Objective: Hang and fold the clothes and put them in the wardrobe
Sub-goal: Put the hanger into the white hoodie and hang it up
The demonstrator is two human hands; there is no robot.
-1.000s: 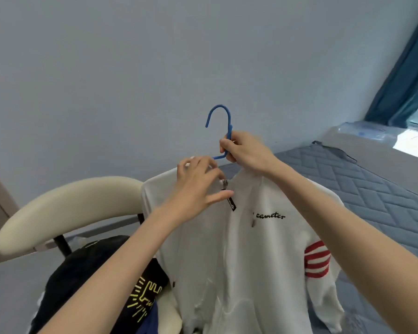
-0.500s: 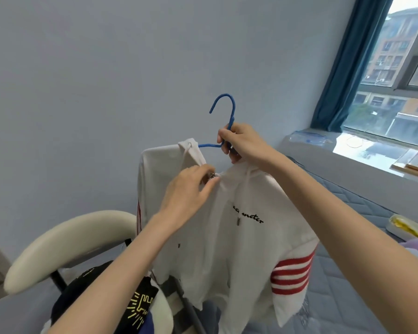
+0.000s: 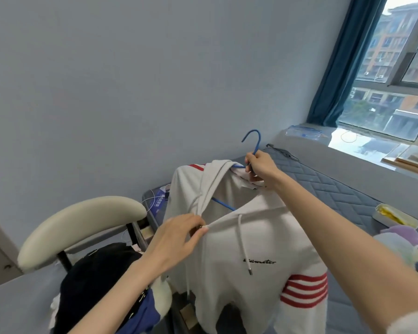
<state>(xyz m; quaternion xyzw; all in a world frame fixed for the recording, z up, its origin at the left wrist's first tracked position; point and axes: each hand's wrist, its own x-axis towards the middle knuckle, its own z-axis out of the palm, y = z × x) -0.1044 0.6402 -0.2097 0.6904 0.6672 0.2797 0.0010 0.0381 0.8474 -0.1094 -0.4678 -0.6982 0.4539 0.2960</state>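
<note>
A white hoodie (image 3: 246, 280) with red sleeve stripes and small black lettering hangs in the air on a blue hanger (image 3: 252, 143). My right hand (image 3: 261, 168) grips the hanger just below its hook, at the hoodie's neck. My left hand (image 3: 179, 237) pinches the front of the neckline where the hood meets the chest and pulls it towards me. One blue arm of the hanger shows through the neck opening. The hood drapes over the hanger's left side.
A cream-backed chair (image 3: 82, 225) at the lower left carries a pile of black and blue clothes (image 3: 99, 285). A bed with a grey quilted cover (image 3: 336, 189) lies to the right, with more clothes (image 3: 401, 239) on it. Behind stand a window sill and a blue curtain (image 3: 343, 61).
The hoodie and hanger have moved right and lower in view as my head turned. My left hand has pulled the neckline down and out, exposing the hanger arm.
</note>
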